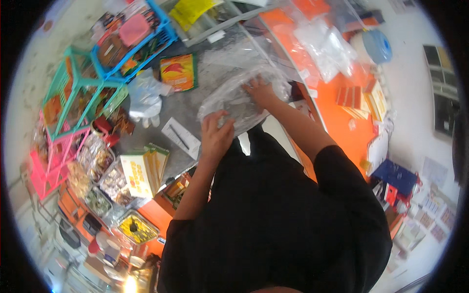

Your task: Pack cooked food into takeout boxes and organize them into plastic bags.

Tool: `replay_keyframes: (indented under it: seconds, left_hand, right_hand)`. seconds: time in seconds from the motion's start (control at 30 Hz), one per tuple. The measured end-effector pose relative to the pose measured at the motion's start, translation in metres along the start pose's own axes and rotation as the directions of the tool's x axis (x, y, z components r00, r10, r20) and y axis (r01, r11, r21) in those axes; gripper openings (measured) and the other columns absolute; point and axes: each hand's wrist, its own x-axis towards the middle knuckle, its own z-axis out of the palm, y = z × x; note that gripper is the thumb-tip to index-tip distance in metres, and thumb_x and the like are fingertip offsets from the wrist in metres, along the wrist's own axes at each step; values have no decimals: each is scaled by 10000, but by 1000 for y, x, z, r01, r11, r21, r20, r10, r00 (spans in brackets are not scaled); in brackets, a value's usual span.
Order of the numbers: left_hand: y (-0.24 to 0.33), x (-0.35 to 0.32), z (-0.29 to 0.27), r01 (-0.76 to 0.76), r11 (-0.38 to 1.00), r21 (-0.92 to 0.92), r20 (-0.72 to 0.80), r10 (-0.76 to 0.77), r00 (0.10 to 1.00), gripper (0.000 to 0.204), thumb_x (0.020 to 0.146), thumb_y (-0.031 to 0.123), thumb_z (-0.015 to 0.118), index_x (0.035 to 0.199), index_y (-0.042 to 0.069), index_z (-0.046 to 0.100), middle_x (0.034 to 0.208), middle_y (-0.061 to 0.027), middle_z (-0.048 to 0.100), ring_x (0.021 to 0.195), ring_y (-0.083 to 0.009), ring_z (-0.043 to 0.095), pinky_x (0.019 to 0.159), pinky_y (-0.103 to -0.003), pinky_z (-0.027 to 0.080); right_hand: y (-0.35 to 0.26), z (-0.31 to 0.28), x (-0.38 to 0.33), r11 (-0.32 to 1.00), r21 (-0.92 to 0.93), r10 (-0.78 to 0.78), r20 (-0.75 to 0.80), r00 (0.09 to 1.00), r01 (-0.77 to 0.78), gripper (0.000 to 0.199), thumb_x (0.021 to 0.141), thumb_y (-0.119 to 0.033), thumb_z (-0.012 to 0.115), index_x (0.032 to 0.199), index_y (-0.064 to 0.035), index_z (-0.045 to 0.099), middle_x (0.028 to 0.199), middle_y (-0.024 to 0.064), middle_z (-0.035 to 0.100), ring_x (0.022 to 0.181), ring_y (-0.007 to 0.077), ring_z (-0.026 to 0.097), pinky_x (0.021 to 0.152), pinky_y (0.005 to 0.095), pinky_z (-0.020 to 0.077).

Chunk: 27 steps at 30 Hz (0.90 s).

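Note:
A large clear plastic bag (234, 100) lies crumpled over the grey tabletop (141, 138) in front of me. My left hand (218, 133) is at its near left edge, the fingers curled onto the film. On the bag's right part rests my right hand (260, 92), its fingers spread and pressing on the plastic. Left of the bag are a white slip with a pen (181, 136) across it and a bundle of thin plastic gloves (145, 97). Farther back lies a yellow-orange packet (178, 72) with red chillies pictured on it.
Blue (168, 33) and green (73, 88) plastic baskets full of goods line the left and back. Yellow-white boxes (141, 171) stand at the table's near left corner. On the orange surface (337, 127) at right are more boxes (364, 100) and clear bags (325, 46).

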Motion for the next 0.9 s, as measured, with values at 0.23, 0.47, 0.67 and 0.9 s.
replay_keyframes:
  seconds: [0.23,0.47,0.67,0.9]
  left_hand:
    - [-127,4,72,54,901,431,570,-318,758,1015,686,414,866,1442,-47,369,1418,-272,465,1303,-461,433,1093,-544,351]
    - [-125,41,80,102,983,151,605,-173,777,1068,713,407,857,1494,-52,291,1502,-291,381,1385,-466,360,1153,-512,312]
    - [-53,68,53,272,761,589,583,-633,509,585,841,332,743,1242,-63,582,1211,-310,627,1128,-467,596,964,-532,463]
    - [249,221,218,259,892,-370,760,130,637,385,1030,315,542,1263,14,596,1209,-113,619,1147,-210,602,875,-362,549]
  right_hand:
    - [28,58,21,955,207,-161,-241,957,212,1182,624,-312,899,1594,-296,223,1486,160,472,1292,353,540,988,498,491]
    - [45,3,-60,526,624,-203,-567,798,578,584,845,-301,778,1346,-63,597,1301,180,627,1210,308,606,1023,406,472]
    - [230,-38,-296,78,948,545,-298,783,307,230,952,-185,663,1141,-56,649,1038,93,693,964,201,665,807,344,531]
    - [453,96,-387,-53,919,880,228,416,-390,656,834,-518,743,1183,24,621,1265,249,601,1128,378,612,909,475,504]
